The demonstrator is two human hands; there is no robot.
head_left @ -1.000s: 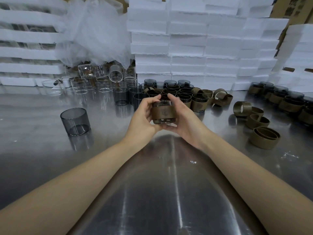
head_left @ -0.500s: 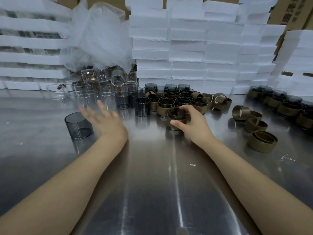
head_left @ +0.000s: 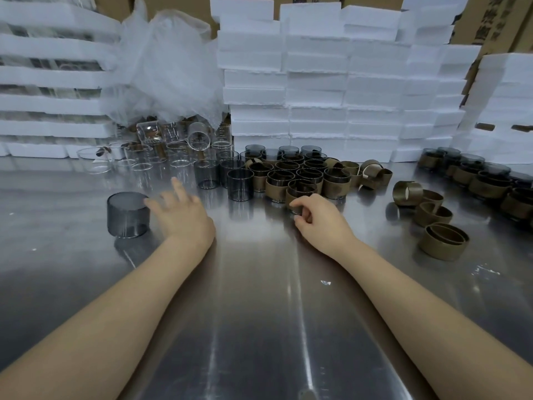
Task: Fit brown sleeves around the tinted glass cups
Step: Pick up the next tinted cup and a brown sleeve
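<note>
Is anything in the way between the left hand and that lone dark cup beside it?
Nothing visible. The left hand, fingers spread, is right next to the dark cup, with only bare table between them; the other cups stand farther back.

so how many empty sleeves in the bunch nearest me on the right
4: a sleeve on edge, flat sleeve beside it, nearer sleeve, nearest sleeve; another may be nested inside it.

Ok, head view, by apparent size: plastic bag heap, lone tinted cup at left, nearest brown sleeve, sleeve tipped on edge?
plastic bag heap
lone tinted cup and nearest brown sleeve, about alike
tipped sleeve, smallest but farther off
</note>
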